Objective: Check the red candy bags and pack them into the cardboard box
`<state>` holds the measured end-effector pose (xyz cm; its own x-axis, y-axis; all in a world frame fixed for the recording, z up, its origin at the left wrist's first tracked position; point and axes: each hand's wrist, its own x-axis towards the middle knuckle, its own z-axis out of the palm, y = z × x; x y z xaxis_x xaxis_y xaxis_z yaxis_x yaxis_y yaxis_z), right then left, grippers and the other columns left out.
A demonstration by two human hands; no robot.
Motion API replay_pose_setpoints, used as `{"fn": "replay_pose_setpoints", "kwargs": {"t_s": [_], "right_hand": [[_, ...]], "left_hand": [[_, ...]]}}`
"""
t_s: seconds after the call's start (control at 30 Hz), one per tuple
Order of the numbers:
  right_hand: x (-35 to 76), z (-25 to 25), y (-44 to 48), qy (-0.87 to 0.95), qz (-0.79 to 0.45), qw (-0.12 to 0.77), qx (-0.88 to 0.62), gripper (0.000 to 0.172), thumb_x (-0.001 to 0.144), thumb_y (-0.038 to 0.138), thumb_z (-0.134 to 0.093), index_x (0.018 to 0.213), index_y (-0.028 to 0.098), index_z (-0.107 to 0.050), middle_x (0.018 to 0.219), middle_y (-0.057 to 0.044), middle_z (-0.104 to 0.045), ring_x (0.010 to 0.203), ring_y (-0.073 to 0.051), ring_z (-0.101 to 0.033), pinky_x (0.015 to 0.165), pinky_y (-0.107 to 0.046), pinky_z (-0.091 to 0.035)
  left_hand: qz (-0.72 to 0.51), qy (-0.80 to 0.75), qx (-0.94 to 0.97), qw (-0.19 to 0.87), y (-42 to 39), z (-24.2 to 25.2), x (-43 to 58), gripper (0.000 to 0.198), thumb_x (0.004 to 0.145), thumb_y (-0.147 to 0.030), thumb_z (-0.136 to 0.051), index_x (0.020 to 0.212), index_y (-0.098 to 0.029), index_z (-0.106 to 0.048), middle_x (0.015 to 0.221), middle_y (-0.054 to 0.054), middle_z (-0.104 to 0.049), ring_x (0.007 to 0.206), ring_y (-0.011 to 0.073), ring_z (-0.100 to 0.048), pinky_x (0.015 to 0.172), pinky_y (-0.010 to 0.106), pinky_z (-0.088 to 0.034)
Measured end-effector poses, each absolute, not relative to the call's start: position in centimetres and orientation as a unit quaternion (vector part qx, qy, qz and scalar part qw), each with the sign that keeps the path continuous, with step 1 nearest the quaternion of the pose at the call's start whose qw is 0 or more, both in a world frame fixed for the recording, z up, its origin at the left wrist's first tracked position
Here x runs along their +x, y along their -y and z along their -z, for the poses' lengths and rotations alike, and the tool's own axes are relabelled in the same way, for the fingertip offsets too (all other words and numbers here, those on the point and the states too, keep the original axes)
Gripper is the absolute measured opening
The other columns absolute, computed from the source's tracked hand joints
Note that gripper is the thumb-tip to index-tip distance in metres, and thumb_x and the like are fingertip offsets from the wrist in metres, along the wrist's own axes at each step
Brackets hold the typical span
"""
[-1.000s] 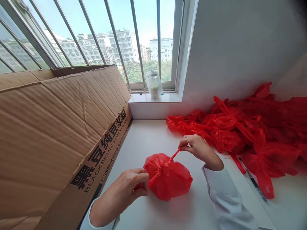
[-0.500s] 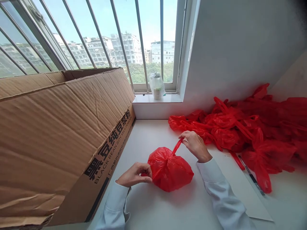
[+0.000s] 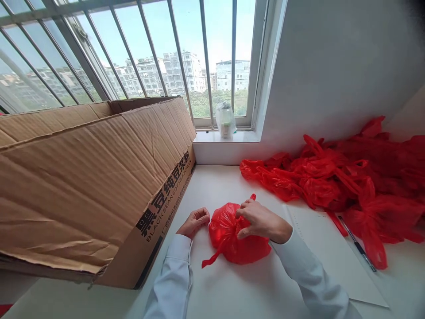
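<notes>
The right hand is curling over the gathered top of a red plastic bag sitting on the white table; the left hand is bringing fingertips together by the bag's left side; whether either is gripping, I cannot tell

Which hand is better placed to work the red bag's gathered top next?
Probably the right: the right hand reaches over the red bag, thumb and fingers at its gathered top. The left hand is out at the bag's left edge.
</notes>
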<state>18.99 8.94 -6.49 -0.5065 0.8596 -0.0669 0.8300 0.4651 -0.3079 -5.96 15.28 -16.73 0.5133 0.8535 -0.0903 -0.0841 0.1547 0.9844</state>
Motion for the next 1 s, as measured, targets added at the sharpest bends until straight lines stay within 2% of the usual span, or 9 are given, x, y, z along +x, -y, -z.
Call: {"fn": "replay_pose_setpoints", "kwargs": {"t_s": [0.1, 0.2, 0.3, 0.43, 0.5, 0.7, 0.87, 1.0], "right_hand": [[18.0, 7.4, -9.0, 0.852, -0.123, 0.000, -0.509, 0.037, 0.065, 0.047, -0.073, 0.081, 0.015, -0.064, 0.087, -0.009, -0.062, 0.090, -0.026, -0.052, 0.074, -0.033, -0.037], [17.7, 7.7, -9.3, 0.856, -0.103, -0.012, -0.506, 0.018, 0.075, 0.032, -0.065, 0.080, 0.015, -0.063, 0.086, -0.008, -0.062, 0.089, -0.024, -0.053, 0.074, -0.032, -0.036], [18.1, 7.5, -9.6, 0.860, -0.084, 0.005, -0.504, 0.006, 0.078, 0.018, -0.054, 0.079, 0.015, -0.059, 0.086, -0.007, -0.063, 0.085, -0.021, -0.053, 0.074, -0.031, -0.034], [18.8, 6.8, -9.8, 0.856, -0.080, 0.035, -0.509, 0.003, 0.077, 0.016, -0.051, 0.077, 0.016, -0.054, 0.086, -0.006, -0.062, 0.083, -0.020, -0.053, 0.074, -0.032, -0.034], [18.8, 6.7, -9.8, 0.850, -0.093, 0.048, -0.516, 0.006, 0.076, 0.015, -0.050, 0.081, 0.016, -0.052, 0.088, -0.006, -0.062, 0.083, -0.020, -0.053, 0.074, -0.032, -0.034], [17.6, 7.6, -9.2, 0.853, -0.155, 0.094, -0.490, 0.029, 0.074, 0.017, -0.053, 0.102, 0.017, -0.045, 0.098, -0.006, -0.061, 0.090, -0.022, -0.054, 0.080, -0.036, -0.037], [17.2, 8.4, -8.7, 0.855, -0.151, 0.109, -0.483, 0.025, 0.075, 0.003, -0.041, 0.095, 0.018, -0.048, 0.095, -0.004, -0.062, 0.089, -0.020, -0.056, 0.086, -0.038, -0.037], [17.2, 9.0, -9.3, 0.852, -0.201, 0.097, -0.474, 0.018, 0.078, 0.007, -0.046, 0.087, 0.021, -0.054, 0.091, -0.001, -0.063, 0.085, -0.019, -0.058, 0.076, -0.030, -0.041]], "left_hand": [[-0.339, -0.353, 0.540, 0.684, -15.4, 16.5, -5.8, 0.035, 0.067, -0.041, -0.074, 0.072, -0.014, -0.053, 0.063, -0.003, -0.053, 0.059, 0.0079, -0.045, 0.057, 0.020, -0.032], [-0.332, -0.359, 0.534, 0.690, -15.6, 16.3, -5.8, 0.033, 0.067, -0.038, -0.075, 0.074, -0.014, -0.055, 0.067, -0.003, -0.056, 0.061, 0.0087, -0.048, 0.059, 0.020, -0.035], [-0.326, -0.360, 0.526, 0.698, -15.8, 16.2, -5.7, 0.032, 0.067, -0.037, -0.075, 0.076, -0.014, -0.056, 0.069, -0.002, -0.059, 0.064, 0.0095, -0.051, 0.062, 0.021, -0.037], [-0.322, -0.349, 0.508, 0.718, -15.8, 15.9, -5.7, 0.030, 0.067, -0.034, -0.076, 0.079, -0.013, -0.057, 0.071, -0.001, -0.060, 0.065, 0.0090, -0.053, 0.064, 0.021, -0.039], [-0.324, -0.349, 0.503, 0.721, -15.7, 15.8, -5.7, 0.030, 0.067, -0.033, -0.076, 0.080, -0.013, -0.058, 0.072, -0.001, -0.060, 0.065, 0.0088, -0.053, 0.064, 0.021, -0.039], [-0.323, -0.351, 0.498, 0.724, -15.8, 15.6, -5.8, 0.031, 0.069, -0.034, -0.076, 0.084, -0.014, -0.057, 0.077, 0.000, -0.061, 0.066, 0.0089, -0.054, 0.062, 0.021, -0.038], [-0.338, -0.361, 0.500, 0.710, -15.5, 16.4, -6.1, 0.033, 0.067, -0.036, -0.076, 0.082, -0.014, -0.057, 0.075, 0.000, -0.059, 0.065, 0.0082, -0.050, 0.060, 0.020, -0.035], [-0.369, -0.371, 0.503, 0.688, -15.1, 17.8, -6.7, 0.032, 0.066, -0.039, -0.077, 0.076, -0.015, -0.057, 0.068, -0.002, -0.055, 0.063, 0.0082, -0.045, 0.059, 0.020, -0.033]]}}
